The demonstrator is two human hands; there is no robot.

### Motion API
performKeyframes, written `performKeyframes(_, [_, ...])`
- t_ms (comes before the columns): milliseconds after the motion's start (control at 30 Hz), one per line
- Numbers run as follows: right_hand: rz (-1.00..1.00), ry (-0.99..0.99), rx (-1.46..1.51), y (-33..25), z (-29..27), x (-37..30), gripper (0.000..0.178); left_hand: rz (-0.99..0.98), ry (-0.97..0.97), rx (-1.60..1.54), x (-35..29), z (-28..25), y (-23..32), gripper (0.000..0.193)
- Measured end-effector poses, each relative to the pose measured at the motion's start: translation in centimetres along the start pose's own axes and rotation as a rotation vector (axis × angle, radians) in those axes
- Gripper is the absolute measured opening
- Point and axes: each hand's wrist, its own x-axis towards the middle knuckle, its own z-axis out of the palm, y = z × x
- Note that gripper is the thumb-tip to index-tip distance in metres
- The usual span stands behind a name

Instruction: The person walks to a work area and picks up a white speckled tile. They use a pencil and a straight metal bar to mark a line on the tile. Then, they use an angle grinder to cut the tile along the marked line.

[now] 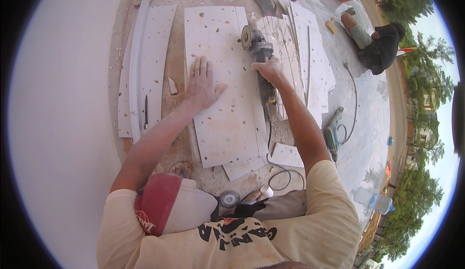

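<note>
My left hand point(203, 85) lies flat, fingers spread, on a long white tile point(225, 128) speckled with brown chips. My right hand point(270, 70) is wrapped round the body of an angle grinder point(262, 51). Its round disc point(247, 37) points away from me, over the tile's right edge near the far end. Whether the disc touches the tile, I cannot tell. A thin line runs lengthwise close to that right edge. From the grinder's near end, a black cord point(270, 135) trails toward me.
Left of the tile lie more speckled pieces, a long metal bar point(138, 60) and a black pen point(146, 111). Stacked tile strips point(310, 51) sit to the right, beyond them a green power tool point(333, 132). A loose disc point(229, 199) is near my legs. Another person point(380, 48) crouches far right.
</note>
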Motion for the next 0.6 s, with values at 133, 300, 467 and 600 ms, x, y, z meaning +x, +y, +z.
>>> performKeyframes(133, [-0.024,0.012,-0.005,-0.2,0.1,0.5,0.069,0.003,-0.015,0.001,0.1,0.0,0.0,0.092])
performKeyframes(300, [-0.007,-0.010,0.034,-0.2,0.1,1.3,0.073,0.002,-0.012,0.003,0.1,-0.2,0.0,0.091])
performKeyframes(467, [-0.007,-0.002,0.040,-0.5,0.4,2.0,0.071,0.007,-0.005,0.005,0.1,0.0,-0.1,0.092])
performKeyframes(600, [-0.015,-0.013,0.048,-0.1,0.5,2.9,0.070,0.011,0.001,-0.006,0.1,0.0,-0.1,0.092])
